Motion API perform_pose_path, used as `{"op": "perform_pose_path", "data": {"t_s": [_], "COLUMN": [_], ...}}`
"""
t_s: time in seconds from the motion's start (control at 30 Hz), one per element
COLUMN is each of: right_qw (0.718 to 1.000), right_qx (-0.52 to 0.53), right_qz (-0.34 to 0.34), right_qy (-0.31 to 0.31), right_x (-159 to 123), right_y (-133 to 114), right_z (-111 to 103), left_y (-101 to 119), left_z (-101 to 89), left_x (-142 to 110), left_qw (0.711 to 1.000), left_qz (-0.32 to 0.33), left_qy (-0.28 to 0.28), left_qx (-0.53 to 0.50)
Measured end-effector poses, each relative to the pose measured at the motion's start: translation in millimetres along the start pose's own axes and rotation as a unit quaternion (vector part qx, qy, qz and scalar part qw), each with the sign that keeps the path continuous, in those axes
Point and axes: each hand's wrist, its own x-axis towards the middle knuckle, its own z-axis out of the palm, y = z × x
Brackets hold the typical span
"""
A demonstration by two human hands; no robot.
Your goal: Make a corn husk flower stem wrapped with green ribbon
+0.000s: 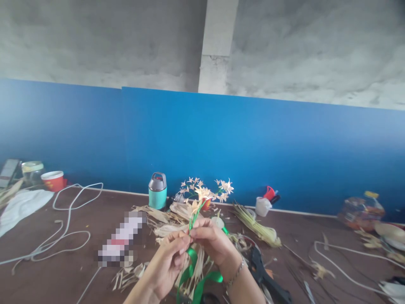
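Note:
Pale cream artificial flowers (pixel 203 193) on thin green-wrapped stems stand upright above my hands. My left hand (pixel 173 253) pinches the base of the stems between thumb and fingers. Touching it, my right hand (pixel 210 238) grips the stems from the other side, thumb and forefinger closed. A shiny green ribbon (pixel 192 264) hangs below the hands and curls toward the table. Dried corn husks (pixel 172 217) lie behind and beneath. Close to my right forearm is a black glue gun (pixel 264 274), partly hidden by the arm.
A turquoise flask (pixel 157 196) stands behind the husks. A bundle of pale green stalks (pixel 257 226) lies to the right, near a white cup (pixel 263 206). White cables (pixel 68 223) loop at left. A plastic jar (pixel 362 211) with a yellow cap stands far right. A blue panel (pixel 253 152) closes off the back.

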Motion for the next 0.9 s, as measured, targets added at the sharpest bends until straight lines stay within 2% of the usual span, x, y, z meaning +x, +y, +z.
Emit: {"op": "perform_pose_path", "data": {"t_s": [0.1,0.23,0.43,0.57,0.7,0.9], "right_qw": [0.999,0.999,0.996,0.994,0.990,0.985], "right_qx": [-0.013,-0.026,-0.085,-0.106,-0.135,-0.171], "right_qz": [-0.007,-0.007,0.014,0.004,0.000,0.001], "right_qy": [0.029,0.038,0.014,-0.015,-0.032,-0.021], "right_x": [0.5,-2.6,-10.7,-14.8,-19.4,-18.4], "right_y": [-1.6,-7.1,-13.8,-17.0,-24.7,-27.7], "right_z": [0.1,0.2,1.7,1.3,2.5,-4.0], "left_y": [0.9,1.9,1.1,4.1,8.9,8.3], "left_z": [-1.2,-4.3,-14.3,-19.6,-13.0,0.0], "left_x": [0.5,1.2,6.2,8.2,4.4,0.7], "left_qw": [1.000,1.000,0.995,0.988,0.974,0.963], "left_qz": [0.000,-0.005,-0.005,-0.025,-0.014,0.025], "left_qy": [0.005,0.000,-0.040,-0.055,-0.067,-0.045], "left_qx": [0.011,0.015,0.087,0.140,0.215,0.266]}}
